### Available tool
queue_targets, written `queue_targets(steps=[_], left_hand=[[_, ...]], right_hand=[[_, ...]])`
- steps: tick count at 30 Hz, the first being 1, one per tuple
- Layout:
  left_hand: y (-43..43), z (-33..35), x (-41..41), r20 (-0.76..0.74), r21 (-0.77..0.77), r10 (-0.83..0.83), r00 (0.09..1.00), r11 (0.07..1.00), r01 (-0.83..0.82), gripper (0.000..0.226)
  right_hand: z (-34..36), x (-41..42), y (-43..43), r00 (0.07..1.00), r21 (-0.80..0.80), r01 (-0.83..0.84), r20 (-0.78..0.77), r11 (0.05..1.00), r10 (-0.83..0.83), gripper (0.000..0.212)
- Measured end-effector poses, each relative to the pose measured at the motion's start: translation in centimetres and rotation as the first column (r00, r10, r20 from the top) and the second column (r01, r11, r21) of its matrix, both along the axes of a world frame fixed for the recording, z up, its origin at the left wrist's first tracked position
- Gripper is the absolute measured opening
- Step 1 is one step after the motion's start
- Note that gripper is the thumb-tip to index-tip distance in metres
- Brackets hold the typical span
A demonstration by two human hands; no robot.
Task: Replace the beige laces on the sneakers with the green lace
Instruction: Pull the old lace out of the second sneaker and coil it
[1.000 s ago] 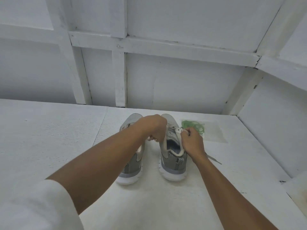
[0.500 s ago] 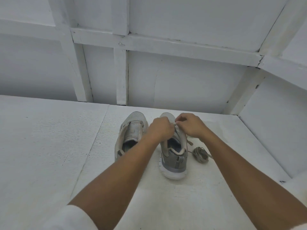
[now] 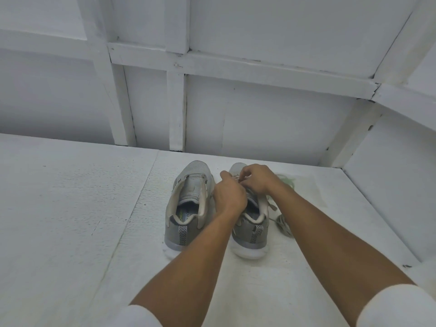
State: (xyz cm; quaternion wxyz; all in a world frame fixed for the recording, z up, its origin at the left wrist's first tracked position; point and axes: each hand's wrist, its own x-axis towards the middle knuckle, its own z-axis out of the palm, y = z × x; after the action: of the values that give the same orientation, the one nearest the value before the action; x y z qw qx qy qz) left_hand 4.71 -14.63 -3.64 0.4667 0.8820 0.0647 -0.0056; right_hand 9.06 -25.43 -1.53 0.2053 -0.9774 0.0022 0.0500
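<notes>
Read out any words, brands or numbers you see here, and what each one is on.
"FO": on the insole of the left sneaker; letters before and after are hidden or blurred.
Nothing else is readable; the right sneaker shows only a chevron pattern on its heel.

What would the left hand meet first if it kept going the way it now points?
Probably the right hand, whose curled fingers pinch at the beige lace over the right sneaker, just ahead of the left hand. Depth between them is unclear.
</notes>
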Motion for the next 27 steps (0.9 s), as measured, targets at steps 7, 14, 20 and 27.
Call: queue_targets(steps=[7,14,20,27], left_hand=[[0.0,0.0,-0.1,-0.041,-0.163,0.090,0.995,0.982,-0.095,0.028],[-0.1,0.2,-0.4,-0.044,-0.133,0.113,0.993,0.984,-0.118,0.025],[-0.2,-0.1,0.0,-0.046,-0.113,0.112,0.993,0.987,-0.117,0.026],[-0.3,-0.4,0.1,-0.021,-0.095,0.131,0.991,0.987,-0.132,0.028]], right_hand=[[-0.3,0.5,1.0,0.998,-0.213,0.010,0.064,0.977,0.003,0.003],[1.9,1.6,-2.1,0.958,-0.306,0.278,0.153,0.911,-0.241,0.021],[0.3,1.7,-0.3,1.000,-0.207,-0.027,0.008,0.978,0.029,0.016],[1.9,1.5,-1.2,0.964,-0.436,0.196,0.248,0.879,-0.092,0.021]])
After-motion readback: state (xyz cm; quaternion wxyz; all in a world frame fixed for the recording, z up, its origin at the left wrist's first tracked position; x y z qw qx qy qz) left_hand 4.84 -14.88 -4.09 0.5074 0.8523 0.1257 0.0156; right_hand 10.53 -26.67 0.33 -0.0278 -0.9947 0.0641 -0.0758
